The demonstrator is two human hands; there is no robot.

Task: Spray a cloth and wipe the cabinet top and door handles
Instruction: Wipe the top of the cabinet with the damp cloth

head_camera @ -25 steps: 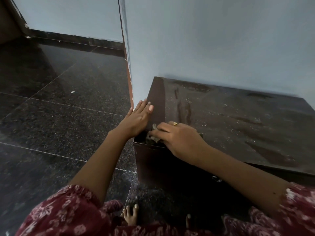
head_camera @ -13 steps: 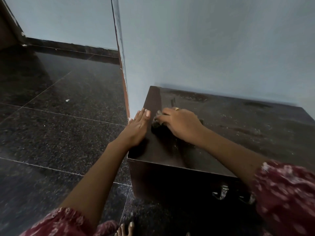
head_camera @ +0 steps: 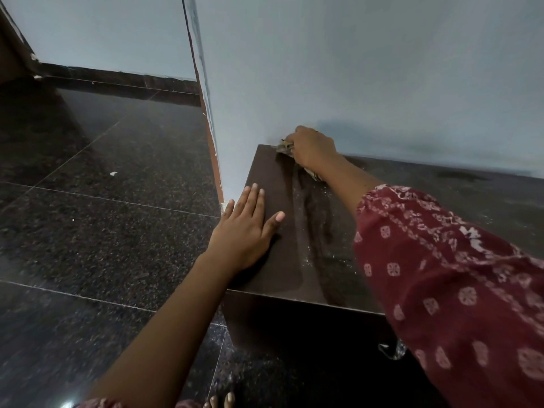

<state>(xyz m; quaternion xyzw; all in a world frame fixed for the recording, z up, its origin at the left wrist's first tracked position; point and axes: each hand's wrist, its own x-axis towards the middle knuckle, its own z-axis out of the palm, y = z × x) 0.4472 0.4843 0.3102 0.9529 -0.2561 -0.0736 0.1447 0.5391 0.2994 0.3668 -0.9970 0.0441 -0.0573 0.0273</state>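
A low dark brown cabinet stands against the pale wall; its top (head_camera: 297,260) shows a wet streak and light specks running front to back. My right hand (head_camera: 313,148) is at the top's far left corner, by the wall, closed on a crumpled patterned cloth (head_camera: 285,147) pressed to the surface. My left hand (head_camera: 247,228) lies flat with fingers spread on the near left part of the top. A metal door handle (head_camera: 391,350) shows on the cabinet front, partly hidden by my right sleeve. No spray bottle is in view.
Dark speckled granite floor (head_camera: 103,231) stretches to the left. A pale wall corner (head_camera: 206,113) juts out beside the cabinet's left edge. A small white scrap (head_camera: 113,173) lies on the floor. My toes (head_camera: 220,400) show at the bottom edge.
My right hand has slid the cloth from the front left edge of the top back to the far corner by the wall. My left hand stayed flat on the left side.
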